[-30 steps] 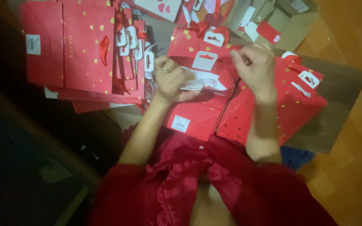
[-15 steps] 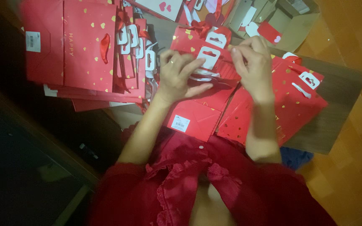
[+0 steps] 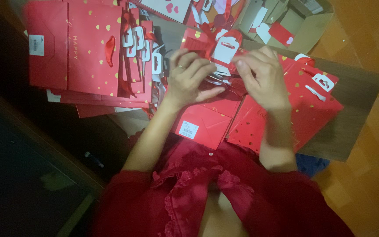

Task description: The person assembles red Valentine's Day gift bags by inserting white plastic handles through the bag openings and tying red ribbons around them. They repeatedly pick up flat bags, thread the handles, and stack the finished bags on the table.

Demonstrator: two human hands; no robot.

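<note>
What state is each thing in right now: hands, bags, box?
Left hand: on the centre bag, fingers curled at its ribbon.
Right hand: pinching the ribbon, grip closed.
Centre bag: flat, white tag up.
Right bag: flat, under the right wrist.
Bag stack: folded flat, piled at left.
Cardboard box: open, cards inside.
Board: lying under the bags.

Orange tiled floor (image 3: 376,175) (dim, warm light)
</note>
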